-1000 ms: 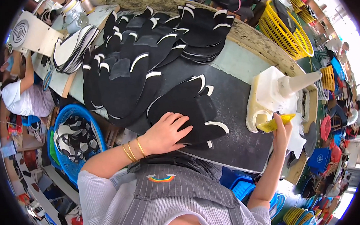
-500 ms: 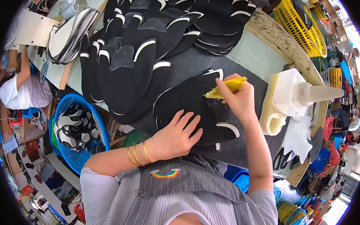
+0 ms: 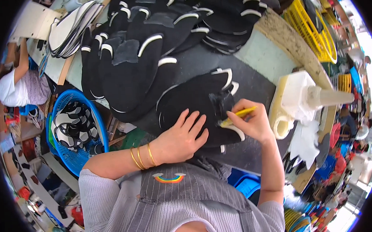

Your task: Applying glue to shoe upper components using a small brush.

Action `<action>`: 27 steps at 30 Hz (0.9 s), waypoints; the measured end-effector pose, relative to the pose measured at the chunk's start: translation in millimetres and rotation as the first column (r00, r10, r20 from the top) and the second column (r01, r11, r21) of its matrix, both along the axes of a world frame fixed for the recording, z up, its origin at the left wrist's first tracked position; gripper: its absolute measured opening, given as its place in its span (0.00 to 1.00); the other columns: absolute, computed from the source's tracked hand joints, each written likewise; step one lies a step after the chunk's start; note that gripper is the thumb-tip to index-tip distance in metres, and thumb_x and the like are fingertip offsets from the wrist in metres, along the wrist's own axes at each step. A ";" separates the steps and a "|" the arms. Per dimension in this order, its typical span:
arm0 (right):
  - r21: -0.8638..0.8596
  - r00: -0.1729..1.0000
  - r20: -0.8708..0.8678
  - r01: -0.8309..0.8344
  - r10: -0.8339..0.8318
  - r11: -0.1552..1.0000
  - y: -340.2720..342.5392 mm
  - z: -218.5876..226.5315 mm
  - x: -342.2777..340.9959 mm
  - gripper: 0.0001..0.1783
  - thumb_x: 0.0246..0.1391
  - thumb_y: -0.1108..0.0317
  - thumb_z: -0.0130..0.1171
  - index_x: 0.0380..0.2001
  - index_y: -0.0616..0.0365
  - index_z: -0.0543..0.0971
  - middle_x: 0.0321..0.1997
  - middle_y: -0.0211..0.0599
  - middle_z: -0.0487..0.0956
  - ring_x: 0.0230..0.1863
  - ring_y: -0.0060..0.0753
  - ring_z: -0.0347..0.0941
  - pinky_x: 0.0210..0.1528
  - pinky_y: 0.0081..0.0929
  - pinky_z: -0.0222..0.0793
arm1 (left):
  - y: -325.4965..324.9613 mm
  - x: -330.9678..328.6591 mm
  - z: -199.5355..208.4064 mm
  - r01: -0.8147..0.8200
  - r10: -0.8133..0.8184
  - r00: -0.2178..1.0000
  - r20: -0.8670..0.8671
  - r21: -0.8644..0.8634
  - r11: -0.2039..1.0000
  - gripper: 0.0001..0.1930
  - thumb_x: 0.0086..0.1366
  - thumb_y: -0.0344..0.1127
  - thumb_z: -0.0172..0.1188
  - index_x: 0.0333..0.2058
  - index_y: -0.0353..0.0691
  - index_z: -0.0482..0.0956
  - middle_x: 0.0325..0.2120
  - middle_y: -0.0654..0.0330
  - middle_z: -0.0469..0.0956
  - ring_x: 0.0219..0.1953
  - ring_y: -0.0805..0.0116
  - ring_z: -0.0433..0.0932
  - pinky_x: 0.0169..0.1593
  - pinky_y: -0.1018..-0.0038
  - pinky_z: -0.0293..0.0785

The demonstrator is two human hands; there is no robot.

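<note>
A black shoe-upper piece with white-edged tips lies on the dark work board, on top of others. My left hand rests flat on its near-left part, fingers spread, pressing it down and holding nothing. Between the thumb and fingers of my right hand is a flat yellow spreader, its tip touching the piece near the near white-edged tip. A shiny wet patch runs across the piece between its two tips. Overlapping black upper pieces, some with similar greyish patches, are heaped beyond my left hand.
To the right stands a white plastic glue container with a cone-shaped top and an open spout, beside white scraps. A blue basket of black-and-white parts is at left. A yellow crate sits beyond the table's worn rim. A co-worker is at far left.
My right hand has drawn the yellow spreader toward me across the piece, from the far white tip to the near one. The wet patch is larger. My left hand stays in place.
</note>
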State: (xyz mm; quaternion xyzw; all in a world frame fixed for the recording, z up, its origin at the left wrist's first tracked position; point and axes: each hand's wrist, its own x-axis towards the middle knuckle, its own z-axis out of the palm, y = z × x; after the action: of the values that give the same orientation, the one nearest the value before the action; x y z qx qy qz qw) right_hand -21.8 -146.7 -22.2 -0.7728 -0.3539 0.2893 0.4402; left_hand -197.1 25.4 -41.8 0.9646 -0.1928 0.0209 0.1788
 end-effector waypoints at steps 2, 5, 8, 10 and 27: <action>0.092 0.975 -0.044 0.222 -0.218 0.971 -3.6 1.9 14.6 0.06 0.49 0.72 0.63 0.25 0.61 0.76 0.19 0.25 0.74 0.20 0.12 0.66 0.20 0.14 0.61 | -3.0 0.2 -4.0 0.004 -0.004 1.000 0.019 0.023 1.000 0.21 0.51 0.36 0.55 0.44 0.31 0.73 0.50 0.35 0.68 0.55 0.39 0.66 0.58 0.44 0.58; 0.163 0.924 -0.136 0.376 -0.356 0.912 9.5 1.4 24.7 0.05 0.50 0.75 0.61 0.26 0.62 0.75 0.21 0.25 0.75 0.21 0.12 0.68 0.22 0.14 0.64 | -8.0 -4.4 -5.6 -0.031 0.028 0.998 0.048 0.049 0.998 0.20 0.51 0.35 0.55 0.43 0.32 0.73 0.50 0.36 0.68 0.55 0.39 0.66 0.58 0.45 0.59; 0.201 0.989 -0.013 0.150 -0.151 0.968 22.6 -21.4 28.0 0.08 0.49 0.72 0.62 0.23 0.62 0.73 0.21 0.25 0.74 0.21 0.11 0.67 0.24 0.12 0.63 | -7.0 -4.1 -2.7 -0.032 0.028 0.998 0.048 0.078 0.996 0.20 0.51 0.35 0.55 0.43 0.33 0.73 0.50 0.37 0.69 0.54 0.41 0.67 0.58 0.46 0.60; 0.122 0.983 -0.040 0.180 -0.177 0.976 15.6 -16.8 37.7 0.08 0.48 0.71 0.62 0.23 0.62 0.73 0.21 0.24 0.74 0.22 0.11 0.67 0.25 0.12 0.64 | -4.8 -1.4 -4.0 -0.026 0.022 0.998 0.056 0.084 0.996 0.20 0.51 0.34 0.55 0.43 0.34 0.73 0.50 0.38 0.69 0.54 0.42 0.67 0.58 0.47 0.60; 0.127 0.887 0.302 0.326 -0.349 0.937 -74.2 46.9 -39.4 0.05 0.40 0.77 0.59 0.24 0.62 0.74 0.19 0.30 0.72 0.18 0.22 0.68 0.22 0.23 0.64 | 34.5 26.4 25.4 -0.401 0.052 0.831 -0.554 -0.531 0.747 0.17 0.62 0.30 0.51 0.49 0.30 0.71 0.44 0.49 0.75 0.47 0.56 0.75 0.51 0.68 0.69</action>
State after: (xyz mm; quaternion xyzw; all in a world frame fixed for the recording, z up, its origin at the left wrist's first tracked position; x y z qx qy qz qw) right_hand -61.2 -220.9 24.7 -0.8425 -0.2911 0.0659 0.4484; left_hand -170.7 59.9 -16.4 0.8356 0.0028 -0.1474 0.5293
